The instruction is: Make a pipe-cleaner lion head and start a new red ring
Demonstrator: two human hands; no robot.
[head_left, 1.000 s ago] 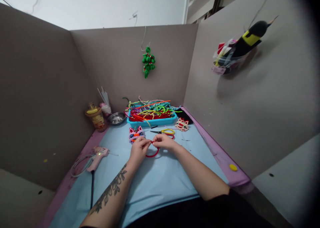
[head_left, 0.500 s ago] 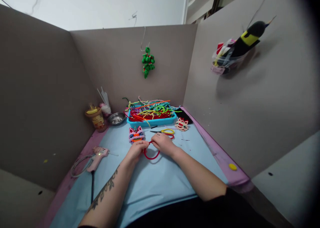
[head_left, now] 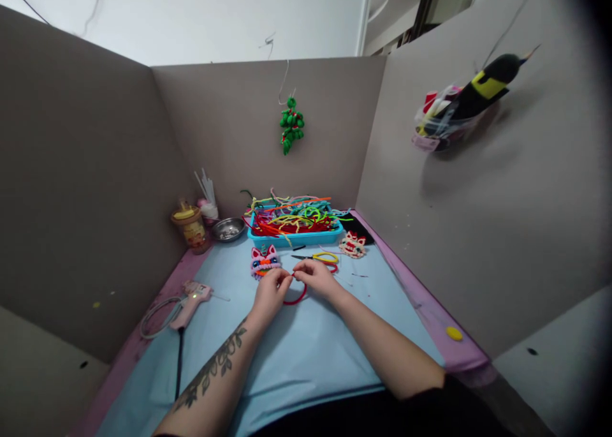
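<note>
A red pipe cleaner (head_left: 297, 300), bent into a loop, hangs between my two hands over the blue cloth. My left hand (head_left: 273, 291) pinches it at the top left of the loop, fingers closed. Close beside it, my right hand (head_left: 315, 277) pinches the other end between thumb and fingers. The fingertips nearly meet, and the join of the ends is too small to make out. Just beyond my left hand lies a purple and orange animal-face piece (head_left: 264, 262). Scissors (head_left: 325, 258) with yellow and red handles lie behind my right hand.
A blue basket (head_left: 306, 239) of coloured pipe cleaners stands at the back. Beside it are a metal bowl (head_left: 228, 229) and a cream-and-red face piece (head_left: 352, 245). On the left lies a pink glue gun (head_left: 191, 306) with its cord. Grey panels (head_left: 258, 124) enclose the table.
My hands have shifted their hold on the red loop, and their fingertips have come closer together. My left hand has turned and now covers part of the loop's left side. The view has tilted slightly.
</note>
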